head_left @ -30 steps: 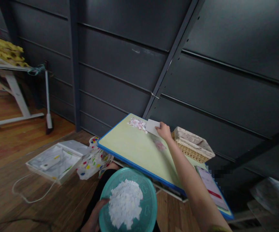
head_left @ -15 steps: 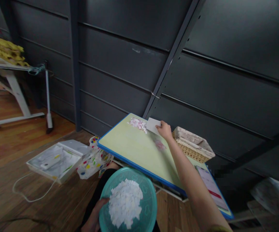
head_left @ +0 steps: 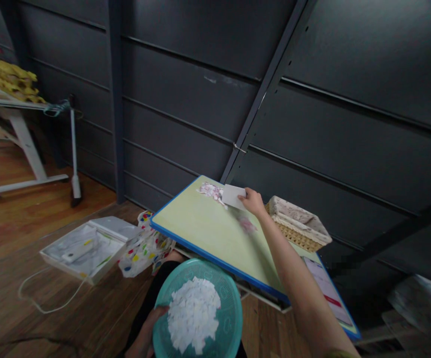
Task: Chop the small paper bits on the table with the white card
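My left hand [head_left: 149, 325] grips the left rim of a teal plastic basket [head_left: 227, 330], which rests over my lap. Inside it lies a heap of small white paper pieces [head_left: 193, 313]. Out over the yellow-green table [head_left: 189, 223], my right hand [head_left: 252, 201] is closed on the edge of a flat white card [head_left: 233, 196]. The card's far edge is beside a pile of white and pinkish scraps [head_left: 211, 191], partly covering it. A smaller pinkish patch of scraps [head_left: 247, 224] lies on the table under my right wrist.
A lined wicker basket [head_left: 299, 226] stands at the table's back right, near a phone-like screen [head_left: 327, 288]. On the floor at left are an open white box [head_left: 88, 251] with a cord and a dotted plastic bag [head_left: 141, 251]. Dark panel walls [head_left: 178, 89] rise behind.
My right hand has shifted slightly left with the card, which now covers a bit more of the scrap pile's right end. The left hand and teal basket have stayed put.
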Demonstrator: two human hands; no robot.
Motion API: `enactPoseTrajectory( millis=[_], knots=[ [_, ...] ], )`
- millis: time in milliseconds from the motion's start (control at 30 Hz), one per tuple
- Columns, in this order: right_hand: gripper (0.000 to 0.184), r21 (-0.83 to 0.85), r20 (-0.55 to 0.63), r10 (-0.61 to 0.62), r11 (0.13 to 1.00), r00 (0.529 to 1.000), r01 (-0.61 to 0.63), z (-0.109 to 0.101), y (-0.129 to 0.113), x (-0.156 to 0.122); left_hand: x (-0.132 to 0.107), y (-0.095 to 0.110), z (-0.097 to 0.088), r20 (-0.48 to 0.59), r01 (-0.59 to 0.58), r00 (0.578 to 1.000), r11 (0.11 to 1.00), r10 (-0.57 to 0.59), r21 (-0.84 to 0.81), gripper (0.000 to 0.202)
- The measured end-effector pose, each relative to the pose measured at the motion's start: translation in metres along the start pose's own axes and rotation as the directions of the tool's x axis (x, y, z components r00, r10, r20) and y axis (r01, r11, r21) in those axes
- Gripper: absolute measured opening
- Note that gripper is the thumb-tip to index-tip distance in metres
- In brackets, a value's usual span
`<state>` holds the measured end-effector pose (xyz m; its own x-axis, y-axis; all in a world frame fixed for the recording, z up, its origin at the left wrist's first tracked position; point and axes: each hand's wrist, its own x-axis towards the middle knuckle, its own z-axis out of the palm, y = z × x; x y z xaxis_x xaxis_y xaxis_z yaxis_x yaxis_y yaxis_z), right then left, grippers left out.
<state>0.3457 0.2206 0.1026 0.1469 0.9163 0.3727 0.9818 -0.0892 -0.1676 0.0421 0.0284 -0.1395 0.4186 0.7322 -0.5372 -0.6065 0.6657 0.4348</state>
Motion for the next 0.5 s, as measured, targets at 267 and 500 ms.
enactPoseTrajectory(
  millis=[267,500],
  knots=[
    [0.019,0.106,0.0,-0.043,0.993,0.999,0.042,-0.0019,0.0027,-0.0041,-0.0061,0.0018,0.0068,-0.042,-0.035,0.999,0.999,0.035,-0.008,0.015],
    [0.018,0.117,0.007,-0.047,0.992,0.999,0.046,-0.0014,0.003,-0.0049,-0.0071,0.002,0.0089,-0.038,0.011,0.999,1.0,-0.01,0.017,0.01]
  ],
)
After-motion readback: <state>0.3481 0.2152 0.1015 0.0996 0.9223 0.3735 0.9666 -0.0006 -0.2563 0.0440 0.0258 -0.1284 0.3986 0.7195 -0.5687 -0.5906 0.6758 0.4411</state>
